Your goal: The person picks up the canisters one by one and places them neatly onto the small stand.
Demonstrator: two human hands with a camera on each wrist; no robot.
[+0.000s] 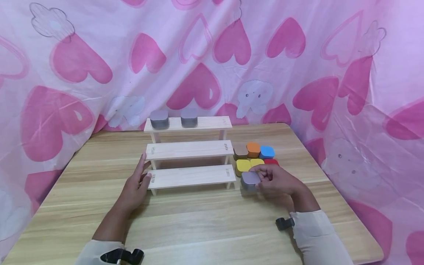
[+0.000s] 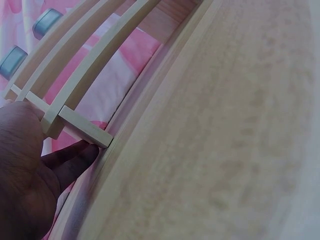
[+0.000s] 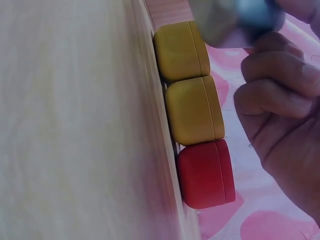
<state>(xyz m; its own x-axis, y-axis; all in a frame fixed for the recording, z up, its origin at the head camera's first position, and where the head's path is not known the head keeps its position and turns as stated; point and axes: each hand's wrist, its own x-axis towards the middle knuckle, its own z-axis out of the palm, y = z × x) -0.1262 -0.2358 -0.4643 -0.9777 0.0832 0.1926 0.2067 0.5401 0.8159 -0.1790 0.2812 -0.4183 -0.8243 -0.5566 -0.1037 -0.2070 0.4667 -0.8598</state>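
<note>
My left hand (image 1: 134, 189) lies against the left end of a three-tier wooden display stand (image 1: 190, 176), its fingers stretched along the lower and middle tiers. In the left wrist view, fingertips (image 2: 90, 152) touch the stand's side near its foot. To the right of the stand, my right hand (image 1: 276, 178) pinches a grey square tin (image 1: 250, 178) between thumb and fingers. That tin shows blurred at the top of the right wrist view, above a row of yellow tins (image 3: 182, 52) and a red tin (image 3: 205, 175). Two grey tins (image 1: 159, 119) stand on the top tier's left half.
Behind the yellow tins stand a brown tin (image 1: 240, 151), an orange tin (image 1: 253, 149) and a blue tin (image 1: 266, 152), packed closely on the wooden table (image 1: 198, 228). A pink heart-print cloth (image 1: 192, 84) hangs behind and along the sides.
</note>
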